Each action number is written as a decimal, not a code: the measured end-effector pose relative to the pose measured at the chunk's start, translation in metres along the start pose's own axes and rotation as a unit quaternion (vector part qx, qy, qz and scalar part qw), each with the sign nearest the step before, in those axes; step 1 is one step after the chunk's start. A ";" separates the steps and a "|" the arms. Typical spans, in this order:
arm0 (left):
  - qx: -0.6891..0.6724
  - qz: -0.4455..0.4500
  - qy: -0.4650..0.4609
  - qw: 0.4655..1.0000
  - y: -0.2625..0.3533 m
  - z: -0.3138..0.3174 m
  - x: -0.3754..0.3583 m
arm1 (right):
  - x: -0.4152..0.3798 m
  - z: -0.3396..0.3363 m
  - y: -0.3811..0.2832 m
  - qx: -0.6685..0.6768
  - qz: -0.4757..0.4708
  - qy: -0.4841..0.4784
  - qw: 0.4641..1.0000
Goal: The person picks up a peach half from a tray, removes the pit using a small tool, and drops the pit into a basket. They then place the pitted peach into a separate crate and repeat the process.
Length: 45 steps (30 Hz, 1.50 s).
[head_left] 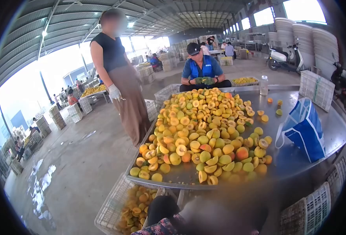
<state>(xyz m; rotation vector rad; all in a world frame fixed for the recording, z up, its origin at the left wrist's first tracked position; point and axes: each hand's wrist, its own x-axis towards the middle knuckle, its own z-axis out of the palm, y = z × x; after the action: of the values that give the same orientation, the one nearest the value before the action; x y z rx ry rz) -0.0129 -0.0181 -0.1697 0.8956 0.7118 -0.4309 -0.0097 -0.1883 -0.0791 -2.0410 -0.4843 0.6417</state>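
Neither of my hands can be made out. A smeared patch covers the bottom centre, over the table's near edge and my lap, and hides whatever is there. Part of a floral-patterned cloth (161, 228) and a dark rounded shape (162, 207) show beside it. In front of me a heap of halved yellow peaches (204, 129), some with pits showing, lies on a metal table (282, 164). A white plastic crate (109, 211) holding more peach halves stands on the floor at the table's near left corner.
Across the table a co-worker in a blue vest (206, 66) sits with gloved hands together. Another person (116, 66) stands at the left. On the table are a blue-white bag (306, 131), a clear jar (264, 85) and a white crate (317, 90). More crates (318, 207) stand lower right.
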 end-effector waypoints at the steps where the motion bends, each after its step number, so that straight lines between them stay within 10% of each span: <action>1: -0.015 0.004 -0.008 1.000 -0.005 -0.009 0.014 | 0.001 0.002 0.003 0.003 -0.010 0.006 1.000; 14: -0.096 -0.003 -0.126 0.987 0.017 0.032 -0.056 | -0.004 -0.001 0.000 0.054 -0.035 0.007 0.998; 17: -0.035 0.021 -0.082 0.996 -0.014 -0.026 0.039 | -0.004 -0.003 0.000 0.069 -0.027 -0.004 0.997; 32: 0.103 0.075 -0.090 0.988 -0.013 -0.031 0.042 | -0.007 -0.006 -0.006 0.114 0.036 -0.032 0.992; 37: -0.037 -0.095 -0.148 0.984 -0.013 -0.020 0.028 | -0.006 -0.008 -0.005 0.098 0.034 -0.035 0.994; 41: 0.116 0.085 -0.058 0.988 -0.029 -0.045 0.082 | -0.001 -0.007 0.001 0.103 0.060 -0.054 0.991; 45: 0.070 -0.039 -0.031 0.996 0.006 0.005 -0.005 | 0.006 0.003 0.011 0.163 -0.004 -0.023 0.986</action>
<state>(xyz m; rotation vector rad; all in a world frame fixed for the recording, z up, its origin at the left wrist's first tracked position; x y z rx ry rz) -0.0106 -0.0181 -0.1609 0.9832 0.6674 -0.5815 -0.0063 -0.1886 -0.0911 -1.7176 -0.3854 0.7156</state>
